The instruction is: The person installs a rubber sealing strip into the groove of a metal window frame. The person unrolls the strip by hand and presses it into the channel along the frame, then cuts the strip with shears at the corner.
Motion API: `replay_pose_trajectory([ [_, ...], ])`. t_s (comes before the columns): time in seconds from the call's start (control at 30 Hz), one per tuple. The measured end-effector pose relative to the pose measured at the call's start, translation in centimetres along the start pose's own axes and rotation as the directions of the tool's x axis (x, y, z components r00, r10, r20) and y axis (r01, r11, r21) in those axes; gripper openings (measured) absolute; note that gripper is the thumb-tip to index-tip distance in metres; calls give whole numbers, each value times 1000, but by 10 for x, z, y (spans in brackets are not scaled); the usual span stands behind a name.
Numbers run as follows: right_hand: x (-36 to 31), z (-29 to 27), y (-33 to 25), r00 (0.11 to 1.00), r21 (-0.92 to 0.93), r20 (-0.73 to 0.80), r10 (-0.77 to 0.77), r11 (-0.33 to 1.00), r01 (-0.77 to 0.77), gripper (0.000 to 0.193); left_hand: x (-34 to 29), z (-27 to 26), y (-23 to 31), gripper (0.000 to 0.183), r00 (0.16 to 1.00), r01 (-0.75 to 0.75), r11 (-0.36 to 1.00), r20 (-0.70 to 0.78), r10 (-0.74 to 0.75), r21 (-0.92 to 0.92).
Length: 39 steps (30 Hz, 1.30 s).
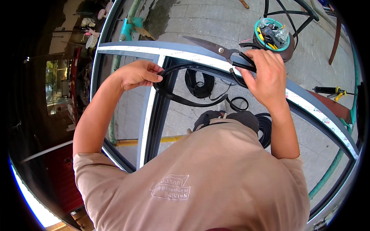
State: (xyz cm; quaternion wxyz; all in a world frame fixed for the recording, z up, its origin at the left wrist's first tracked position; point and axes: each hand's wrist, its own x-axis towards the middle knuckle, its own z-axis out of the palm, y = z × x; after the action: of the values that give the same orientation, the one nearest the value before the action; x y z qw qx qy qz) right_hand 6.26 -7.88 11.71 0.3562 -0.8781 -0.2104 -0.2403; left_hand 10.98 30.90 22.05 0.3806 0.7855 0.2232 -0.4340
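My left hand, at the window frame's upright bar, pinches a black rubber sealing strip between thumb and fingers. The strip bends in a loop there, and one part hangs down across the opening. My right hand is closed round the black handles of a pair of scissors. The long dark blades point left, over the frame's far rail. A short black strip end shows just below my right thumb; whether that hand grips it too, I cannot tell. The grey metal window frame carries white protective film.
On the paving beneath lie coils of black strip. Beyond the frame stands a turquoise-rimmed tub of small parts, near black metal legs. A caulking gun rests at the right. Green pipes run below the frame.
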Motion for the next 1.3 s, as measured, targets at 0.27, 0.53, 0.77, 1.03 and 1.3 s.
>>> replay_pose_trajectory([
  [0.27, -1, -2, 1, 1000, 18, 7, -7, 1000, 7, 38, -1, 7, 1, 38, 997, -13, 987, 76, 0, 163],
  [0.53, -1, -3, 2, 1000, 29, 16, -17, 999, 17, 39, -1, 5, -11, 39, 996, -75, 992, 58, 69, 104],
  [0.77, -1, -3, 2, 1000, 31, 22, -3, 1000, 2, 39, -6, 4, -36, 47, 990, -115, 932, 33, 135, -344],
  [1.03, -1, -1, 3, 1000, 39, 26, -5, 999, 4, 38, -11, 12, -45, 58, 971, -218, 922, 23, 238, -321],
  [1.3, -1, 0, 2, 999, 31, 36, 3, 1000, -4, 36, -4, 13, -10, 21, 977, -52, 990, -212, 22, -133],
])
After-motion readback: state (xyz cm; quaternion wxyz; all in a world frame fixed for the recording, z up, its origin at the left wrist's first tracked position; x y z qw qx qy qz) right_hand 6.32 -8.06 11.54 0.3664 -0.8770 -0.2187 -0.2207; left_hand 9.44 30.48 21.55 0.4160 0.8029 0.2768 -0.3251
